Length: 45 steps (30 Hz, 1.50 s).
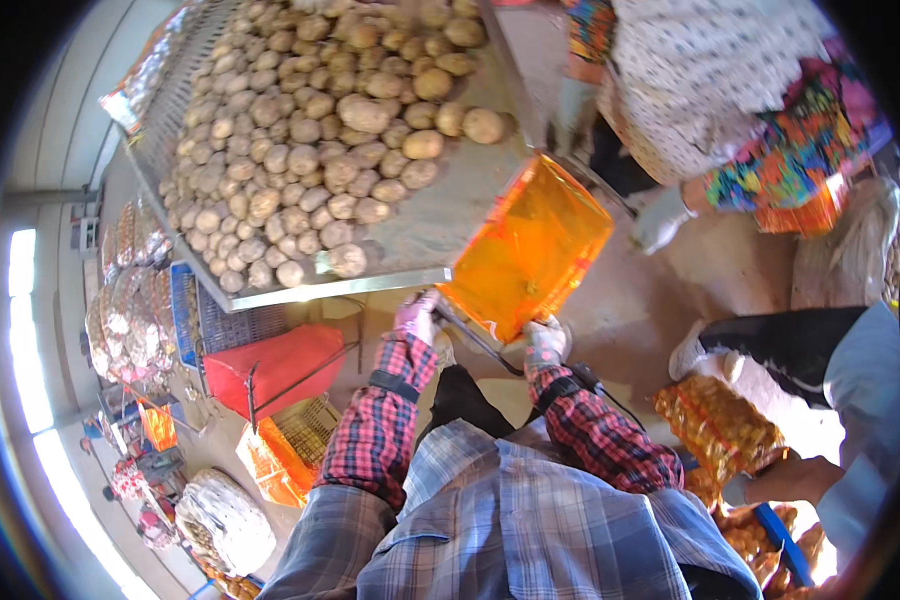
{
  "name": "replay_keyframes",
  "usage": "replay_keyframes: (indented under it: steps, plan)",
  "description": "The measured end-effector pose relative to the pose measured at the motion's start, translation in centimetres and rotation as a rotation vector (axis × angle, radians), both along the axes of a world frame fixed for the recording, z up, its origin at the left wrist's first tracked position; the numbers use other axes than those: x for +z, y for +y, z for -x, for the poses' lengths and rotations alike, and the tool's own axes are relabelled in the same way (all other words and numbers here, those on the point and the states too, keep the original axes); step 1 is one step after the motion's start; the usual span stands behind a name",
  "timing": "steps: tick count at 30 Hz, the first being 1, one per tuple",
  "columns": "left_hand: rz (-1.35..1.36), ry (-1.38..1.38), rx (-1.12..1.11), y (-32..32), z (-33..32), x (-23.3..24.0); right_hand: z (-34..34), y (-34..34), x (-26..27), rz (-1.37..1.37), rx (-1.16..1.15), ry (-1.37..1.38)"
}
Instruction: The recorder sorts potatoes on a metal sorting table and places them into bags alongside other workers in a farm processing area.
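Both of my gloved hands grip the near edge of an orange mesh bag [536,244], spread flat at the sorting table's corner. My left hand [418,313] holds its left near corner, close to the metal lip. At the right near corner, my right hand [547,339] has the edge bunched in its fingers. A dark curved metal bar [480,339] runs beneath the bag between my hands. Many potatoes [300,150] lie heaped on the metal table [450,202], the nearest ones a short way left of the bag.
A co-worker's gloved hand [661,219] is right of the bag. Another person at right holds a filled mesh bag [716,427]. A red cloth-covered stand [274,367] and a blue crate [185,315] stand left, below the table. Stacked full sacks [127,322] are farther left.
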<state>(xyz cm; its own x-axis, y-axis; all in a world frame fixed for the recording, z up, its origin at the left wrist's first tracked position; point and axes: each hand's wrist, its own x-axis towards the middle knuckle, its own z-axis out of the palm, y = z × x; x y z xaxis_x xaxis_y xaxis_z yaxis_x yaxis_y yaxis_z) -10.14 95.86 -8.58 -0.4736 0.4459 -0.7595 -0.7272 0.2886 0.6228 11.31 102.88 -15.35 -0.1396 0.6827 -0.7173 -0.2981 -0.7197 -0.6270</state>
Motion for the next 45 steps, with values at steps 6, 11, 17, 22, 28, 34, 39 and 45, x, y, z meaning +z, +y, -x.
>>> replay_keyframes:
  steps: [6,11,17,22,28,34,39,45]
  plan:
    - [-0.039,0.119,-0.193,-1.1,1.1,-2.2,0.1,-0.1,0.1,-0.089,0.058,-0.035]
    - [-0.179,0.194,-0.377,-8.7,5.2,-2.9,-2.0,-0.7,2.9,-0.267,0.117,-0.497]
    - [0.084,1.428,-0.831,-16.9,20.4,12.7,4.9,-4.3,9.8,-0.622,-0.006,-0.858]
    - [0.28,1.757,-0.67,-18.7,32.7,14.9,22.1,-0.3,16.4,-1.226,0.755,-1.128]
    - [0.742,1.731,-0.93,-14.8,34.3,11.5,33.1,10.3,13.9,-1.181,1.167,-1.385]
    - [0.774,1.617,-1.051,-14.5,33.8,11.7,32.2,9.3,11.4,-1.247,1.241,-1.307]
    - [0.676,1.612,-1.002,-13.7,33.4,12.7,32.3,8.8,12.1,-1.308,1.362,-1.473]
    - [0.654,1.656,-1.02,-13.8,33.3,12.3,32.6,8.4,13.0,-1.258,1.293,-1.48]
